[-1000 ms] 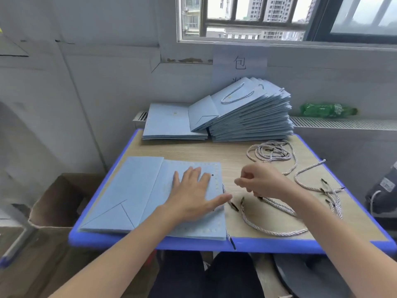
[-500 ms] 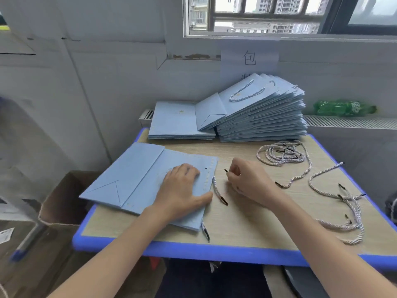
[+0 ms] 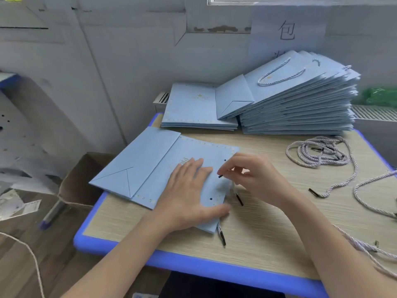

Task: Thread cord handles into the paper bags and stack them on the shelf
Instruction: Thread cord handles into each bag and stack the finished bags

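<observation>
In the head view, one flat paper bag (image 3: 171, 175) lies on the left part of the table (image 3: 268, 233), with its two punched holes near the right edge. The left hand (image 3: 189, 196) rests on the bag with straight fingers and presses it down; it grips nothing. The right hand (image 3: 255, 175) is just beside the upper hole (image 3: 225, 160) and pinches the black tip (image 3: 220, 176) of a cord between thumb and fingers (the rest of this cord is blurred under the hand, and I cannot follow it). A second black tip (image 3: 239, 200) lies near the lower hole (image 3: 211, 199).

I judge that the step in hand is threading: the tip points toward the bag but is not yet in a hole. The next move calls for aiming the stiff tip exactly at the small hole while the left hand keeps the paper from sliding.

Spare cords (image 3: 318, 151) lie in a coil at the right. Finished bags (image 3: 296, 100) with handles stand stacked at the back of the table.
</observation>
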The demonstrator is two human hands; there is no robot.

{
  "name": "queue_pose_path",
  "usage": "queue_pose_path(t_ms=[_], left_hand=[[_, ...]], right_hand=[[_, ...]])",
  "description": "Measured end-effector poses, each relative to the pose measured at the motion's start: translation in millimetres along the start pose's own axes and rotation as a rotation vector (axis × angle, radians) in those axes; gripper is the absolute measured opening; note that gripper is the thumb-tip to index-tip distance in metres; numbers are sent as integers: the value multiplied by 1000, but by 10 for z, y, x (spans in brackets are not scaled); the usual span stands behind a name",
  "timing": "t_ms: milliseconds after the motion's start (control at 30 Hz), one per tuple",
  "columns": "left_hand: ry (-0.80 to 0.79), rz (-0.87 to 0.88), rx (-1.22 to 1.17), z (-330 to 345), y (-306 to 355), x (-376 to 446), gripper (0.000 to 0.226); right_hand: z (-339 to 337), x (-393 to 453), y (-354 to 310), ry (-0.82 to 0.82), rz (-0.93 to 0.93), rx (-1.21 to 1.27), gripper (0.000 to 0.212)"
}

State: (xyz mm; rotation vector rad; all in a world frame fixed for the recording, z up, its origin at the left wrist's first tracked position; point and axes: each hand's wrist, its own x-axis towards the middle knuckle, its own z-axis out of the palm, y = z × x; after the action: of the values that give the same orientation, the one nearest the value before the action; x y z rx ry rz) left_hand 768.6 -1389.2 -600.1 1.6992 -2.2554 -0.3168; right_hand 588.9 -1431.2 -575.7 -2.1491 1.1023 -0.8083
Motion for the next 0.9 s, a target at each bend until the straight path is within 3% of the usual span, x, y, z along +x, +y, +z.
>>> queue_pose_path(t_ms=[167, 333, 467, 600, 700, 900], left_hand=[[301, 31, -33, 84, 41, -81, 65], [141, 52, -49, 71, -31, -97, 80], [143, 66, -100, 66, -34, -101, 61], [161, 77, -146, 66, -29, -101, 64], [164, 69, -187, 59, -15, -102, 62], [201, -4, -363, 28, -22, -110, 52]], right_hand=[[71, -56, -63, -238, -124, -138, 16], [157, -52, -110, -253, -116, -171, 16], [251, -36, -142, -201, -130, -221, 16], [272, -35, -146, -147, -70, -119, 12], [280, -43, -132, -163, -127, -120, 10], [163, -73, -134, -145, -139, -111, 42]])
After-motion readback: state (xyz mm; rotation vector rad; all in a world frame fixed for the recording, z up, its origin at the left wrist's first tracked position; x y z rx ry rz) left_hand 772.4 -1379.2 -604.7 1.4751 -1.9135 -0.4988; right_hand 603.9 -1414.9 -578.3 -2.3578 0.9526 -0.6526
